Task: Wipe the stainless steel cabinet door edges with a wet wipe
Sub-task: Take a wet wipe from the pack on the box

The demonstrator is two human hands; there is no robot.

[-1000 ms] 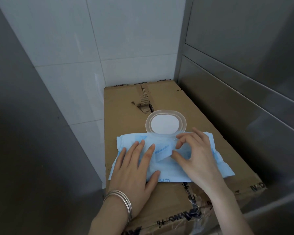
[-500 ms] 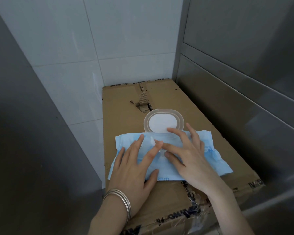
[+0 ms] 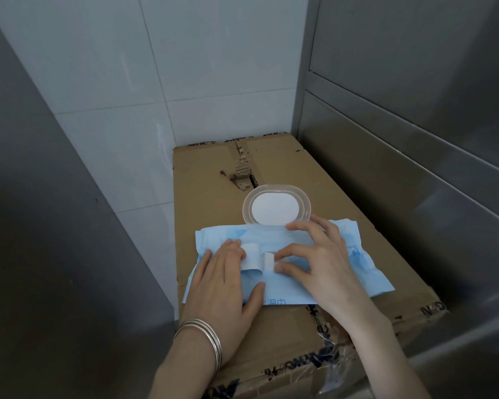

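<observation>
Now both hands work at a pack of wipes [image 3: 355,254] on a cardboard box [image 3: 213,182].
The left hand [image 3: 225,283] presses flat on the pack's left half with straight fingers. The right hand [image 3: 326,266] pinches a curled white seal strip [image 3: 252,259]. The pack lies across the box's near end, with its lid [image 3: 275,208] flipped open on the far side. A steel cabinet door [image 3: 401,182] hugs the box's right edge.

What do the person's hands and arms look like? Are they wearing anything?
No sleeves or gloves: both arms are bare as far as the picture shows. The left hand has a stack of thin silver bangles round its wrist. The right hand wears nothing on its wrist, and I see no rings.
</observation>
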